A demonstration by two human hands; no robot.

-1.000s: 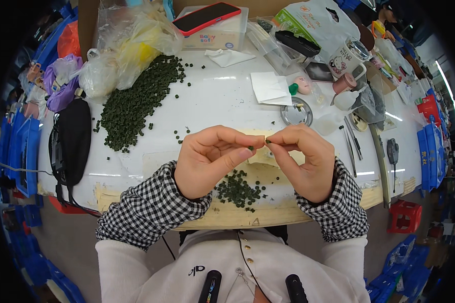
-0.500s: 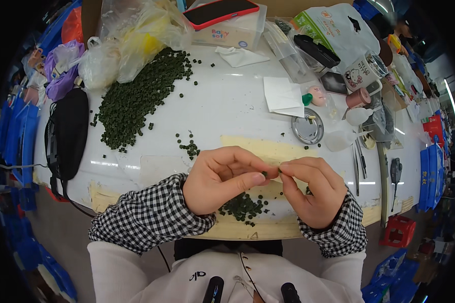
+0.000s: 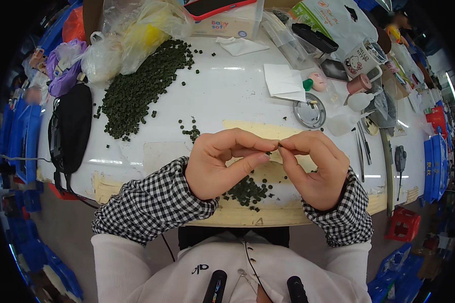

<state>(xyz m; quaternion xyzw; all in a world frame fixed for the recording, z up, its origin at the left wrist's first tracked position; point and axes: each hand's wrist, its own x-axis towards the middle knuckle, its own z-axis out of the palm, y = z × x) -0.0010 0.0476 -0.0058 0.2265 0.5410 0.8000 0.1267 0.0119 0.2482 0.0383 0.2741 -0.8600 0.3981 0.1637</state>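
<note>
My left hand (image 3: pixel 218 164) and my right hand (image 3: pixel 317 166) meet fingertip to fingertip above the near edge of the table. A tiny dark green piece (image 3: pixel 269 153) shows between my left thumb and forefinger. My right thumb and forefinger are pinched on another small dark piece (image 3: pixel 280 145), partly hidden by the fingertips. Under my hands lies a small heap of similar dark green pieces (image 3: pixel 246 193), partly covered by the left hand. A few more pieces (image 3: pixel 192 134) lie just beyond my left hand, and a large heap (image 3: pixel 136 91) spreads at the far left.
Plastic bags (image 3: pixel 103 60) and a black pouch (image 3: pixel 75 134) lie at the left. Far right are white paper (image 3: pixel 284 81), a round metal dish (image 3: pixel 308 112), a mug (image 3: pixel 361 59), squeeze bottles (image 3: pixel 341 124) and tweezers (image 3: pixel 360 156). A red-cased phone (image 3: pixel 215 7) rests on a box.
The whole view has shifted, so the table's things sit higher in the picture. My hands keep nearly the same pinched pose, fingertips still together.
</note>
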